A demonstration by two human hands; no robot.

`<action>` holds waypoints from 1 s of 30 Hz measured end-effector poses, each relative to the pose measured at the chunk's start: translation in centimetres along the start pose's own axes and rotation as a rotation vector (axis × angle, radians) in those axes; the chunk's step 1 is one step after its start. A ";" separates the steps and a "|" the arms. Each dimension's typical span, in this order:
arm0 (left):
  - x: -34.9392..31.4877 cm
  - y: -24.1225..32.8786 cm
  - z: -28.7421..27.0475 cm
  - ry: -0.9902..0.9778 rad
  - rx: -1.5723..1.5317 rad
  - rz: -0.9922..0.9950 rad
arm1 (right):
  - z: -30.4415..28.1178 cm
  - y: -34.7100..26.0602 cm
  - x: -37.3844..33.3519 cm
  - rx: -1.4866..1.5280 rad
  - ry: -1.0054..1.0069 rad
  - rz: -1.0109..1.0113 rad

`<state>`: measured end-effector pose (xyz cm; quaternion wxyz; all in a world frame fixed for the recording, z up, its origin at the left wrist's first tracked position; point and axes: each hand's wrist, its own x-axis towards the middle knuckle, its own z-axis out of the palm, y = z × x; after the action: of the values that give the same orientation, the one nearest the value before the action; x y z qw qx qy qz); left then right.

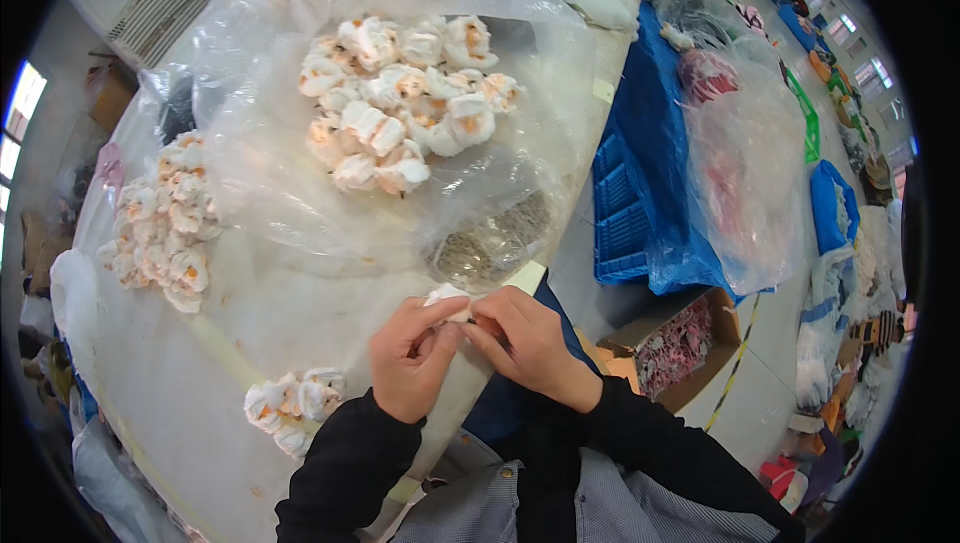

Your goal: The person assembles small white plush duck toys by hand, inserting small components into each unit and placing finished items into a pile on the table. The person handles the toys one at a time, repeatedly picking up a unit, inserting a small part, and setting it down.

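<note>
At the table's near right edge, my two hands meet. My left hand (412, 358) pinches a small white, popcorn-like puffy piece (446, 295) between thumb and fingers. From the other side, my right hand (532, 345) closes its thumb and forefinger on the same piece; a tiny dark spot shows between the fingertips. Most of the piece is covered by my fingers. Just beyond lies a clear plastic bag (500, 240) with brownish-grey fine contents. Farther off, a pile of white and orange popcorn-like pieces (405, 108) rests on a large clear plastic sheet (290, 178).
More such pieces form a heap (165, 223) at the left and a small cluster (293, 408) beside my left forearm. On the floor to the right stand a blue crate (622, 213), a stuffed clear bag (740, 173) and a cardboard box (690, 348) of pinkish bits.
</note>
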<state>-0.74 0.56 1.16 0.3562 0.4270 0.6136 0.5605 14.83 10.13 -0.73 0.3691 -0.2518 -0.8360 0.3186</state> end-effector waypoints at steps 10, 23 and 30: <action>0.4 -1.9 -0.9 -0.106 0.532 0.269 | 0.7 1.0 0.2 0.258 -0.075 0.026; 0.8 -1.6 -0.4 -0.104 0.579 0.171 | 4.5 2.9 -0.9 0.119 0.025 0.092; 1.0 -3.2 -1.2 -0.071 0.617 0.298 | 5.2 3.2 -0.7 -0.048 0.053 -0.088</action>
<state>-2.60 1.06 -1.87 0.1455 0.6187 0.6725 0.3791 11.86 10.02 -6.07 0.3989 -0.2319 -0.8434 0.2752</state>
